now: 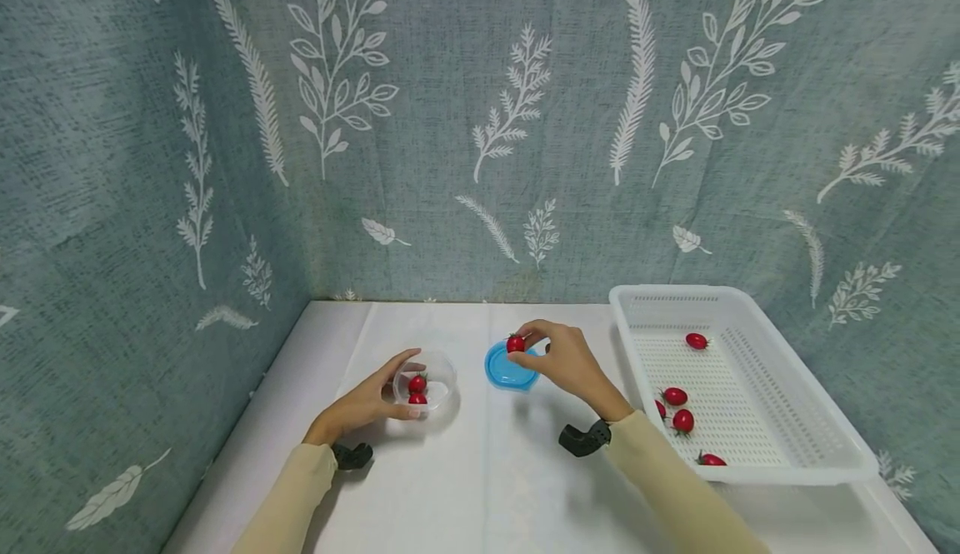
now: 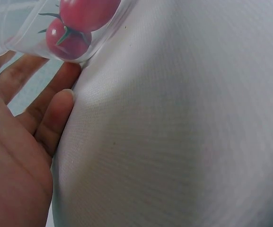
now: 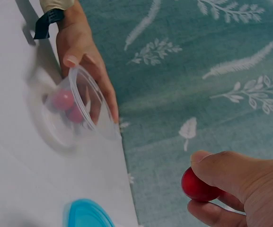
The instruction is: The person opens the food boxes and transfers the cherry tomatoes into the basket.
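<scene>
My left hand [image 1: 363, 404] grips a clear round plastic container [image 1: 444, 381] on the table, thumb on its near side and fingers round the far side. Two cherry tomatoes [image 1: 417, 384] lie inside it; the left wrist view shows their green stems through the wall [image 2: 27, 33]. Between thumb and fingertips, my right hand [image 1: 567, 360] pinches another cherry tomato [image 3: 197, 187], raised over a blue lid [image 1: 510, 373]. That lid lies on the table to the right of the container. In the right wrist view, the container's open rim [image 3: 91, 106] shows.
On the right stands a white perforated plastic basket [image 1: 813, 477] with several cherry tomatoes [image 1: 682, 421], most near its left side. A white cloth [image 1: 450, 487] covers the table. Leaf-patterned teal fabric [image 1: 450, 121] hangs behind and at the left.
</scene>
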Tool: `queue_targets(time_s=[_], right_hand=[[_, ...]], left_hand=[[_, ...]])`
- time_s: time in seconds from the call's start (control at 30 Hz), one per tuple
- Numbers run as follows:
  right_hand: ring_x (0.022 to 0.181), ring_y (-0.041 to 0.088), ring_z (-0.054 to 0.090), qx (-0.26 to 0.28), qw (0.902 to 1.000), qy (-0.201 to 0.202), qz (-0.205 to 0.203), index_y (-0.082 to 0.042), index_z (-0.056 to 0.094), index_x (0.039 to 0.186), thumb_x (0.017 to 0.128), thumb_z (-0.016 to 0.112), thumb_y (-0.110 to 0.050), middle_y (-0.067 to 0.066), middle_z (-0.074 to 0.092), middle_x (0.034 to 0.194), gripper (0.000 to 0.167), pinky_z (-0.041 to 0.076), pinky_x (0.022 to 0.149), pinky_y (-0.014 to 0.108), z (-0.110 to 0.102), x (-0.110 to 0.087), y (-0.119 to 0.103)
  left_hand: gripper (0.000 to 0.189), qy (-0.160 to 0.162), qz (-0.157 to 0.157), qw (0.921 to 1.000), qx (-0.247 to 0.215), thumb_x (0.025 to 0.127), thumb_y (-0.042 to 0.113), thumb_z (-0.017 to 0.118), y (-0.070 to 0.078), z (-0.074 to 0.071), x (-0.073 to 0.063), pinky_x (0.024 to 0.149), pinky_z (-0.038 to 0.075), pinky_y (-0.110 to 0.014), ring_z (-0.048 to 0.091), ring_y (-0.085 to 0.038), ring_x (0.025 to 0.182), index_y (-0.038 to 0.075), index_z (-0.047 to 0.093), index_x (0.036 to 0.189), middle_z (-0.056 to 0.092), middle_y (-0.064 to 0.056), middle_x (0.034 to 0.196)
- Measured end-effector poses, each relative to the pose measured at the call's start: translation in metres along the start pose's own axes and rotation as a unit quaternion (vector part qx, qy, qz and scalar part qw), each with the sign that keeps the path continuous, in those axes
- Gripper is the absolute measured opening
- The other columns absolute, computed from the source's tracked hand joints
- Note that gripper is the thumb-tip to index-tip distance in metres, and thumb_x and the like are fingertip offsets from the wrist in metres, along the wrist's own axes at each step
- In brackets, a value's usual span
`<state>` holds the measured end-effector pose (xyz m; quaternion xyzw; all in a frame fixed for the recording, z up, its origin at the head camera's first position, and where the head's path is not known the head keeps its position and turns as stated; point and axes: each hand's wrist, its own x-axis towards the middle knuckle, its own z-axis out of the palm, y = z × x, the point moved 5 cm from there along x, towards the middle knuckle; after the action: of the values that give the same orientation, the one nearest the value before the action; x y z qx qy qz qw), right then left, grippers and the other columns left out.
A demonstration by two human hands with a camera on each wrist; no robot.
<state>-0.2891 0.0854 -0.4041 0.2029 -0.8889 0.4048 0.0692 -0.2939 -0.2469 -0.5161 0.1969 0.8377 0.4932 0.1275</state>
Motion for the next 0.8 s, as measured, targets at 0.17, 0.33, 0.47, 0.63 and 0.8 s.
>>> queue_targets(time_s=[0.17, 0.33, 0.47, 0.63, 0.8], right_hand=[[0.095, 0.018, 0.066, -0.008, 0.9998, 0.016, -0.002, -0.015, 0.074, 0.116, 0.086, 0.085, -0.034, -0.007, 0.074, 0.093, 0.037, 0.052, 0.084, 0.040, -0.015, -0.008, 0.006], [0.094, 0.019, 0.067, -0.025, 0.9991, 0.033, -0.008, -0.013, 0.074, 0.116, 0.087, 0.085, -0.034, -0.004, 0.075, 0.095, 0.038, 0.053, 0.083, 0.042, -0.031, -0.017, 0.011], [0.095, 0.017, 0.067, -0.031, 0.9986, 0.042, -0.002, -0.013, 0.074, 0.115, 0.087, 0.085, -0.034, -0.004, 0.075, 0.095, 0.037, 0.054, 0.084, 0.042, -0.045, -0.026, 0.016], [0.097, 0.018, 0.067, -0.040, 0.9978, 0.052, 0.012, -0.015, 0.074, 0.115, 0.087, 0.085, -0.033, -0.005, 0.075, 0.094, 0.036, 0.054, 0.085, 0.043, -0.059, -0.039, 0.026], [0.098, 0.021, 0.067, -0.054, 0.9962, 0.059, 0.036, -0.014, 0.074, 0.114, 0.086, 0.086, -0.032, -0.004, 0.076, 0.095, 0.035, 0.054, 0.085, 0.044, -0.071, -0.052, 0.039]], left_hand=[[0.102, 0.001, 0.000, 1.0000, -0.006, 0.083, 0.033, 0.087, -0.001, 0.000, 0.000, 0.108, 0.034, -0.050, 0.041, -0.026, 0.138, 0.027, 0.025, 0.164, 0.046, -0.001, 0.155], [0.101, 0.000, 0.003, 1.0000, -0.008, 0.084, 0.033, 0.086, -0.001, 0.000, 0.001, 0.108, 0.033, -0.052, 0.040, -0.028, 0.139, 0.026, 0.025, 0.164, 0.046, -0.002, 0.154], [0.101, -0.001, 0.005, 1.0000, -0.005, 0.084, 0.032, 0.086, -0.002, 0.000, 0.002, 0.108, 0.033, -0.052, 0.039, -0.029, 0.140, 0.025, 0.024, 0.164, 0.046, -0.003, 0.155], [0.102, -0.001, 0.004, 1.0000, -0.008, 0.083, 0.030, 0.087, -0.002, 0.000, 0.002, 0.108, 0.033, -0.052, 0.040, -0.029, 0.139, 0.025, 0.025, 0.164, 0.046, -0.003, 0.155], [0.102, -0.001, 0.005, 1.0000, -0.008, 0.083, 0.030, 0.087, -0.003, 0.000, 0.001, 0.108, 0.034, -0.051, 0.040, -0.029, 0.139, 0.025, 0.025, 0.164, 0.046, -0.003, 0.155]])
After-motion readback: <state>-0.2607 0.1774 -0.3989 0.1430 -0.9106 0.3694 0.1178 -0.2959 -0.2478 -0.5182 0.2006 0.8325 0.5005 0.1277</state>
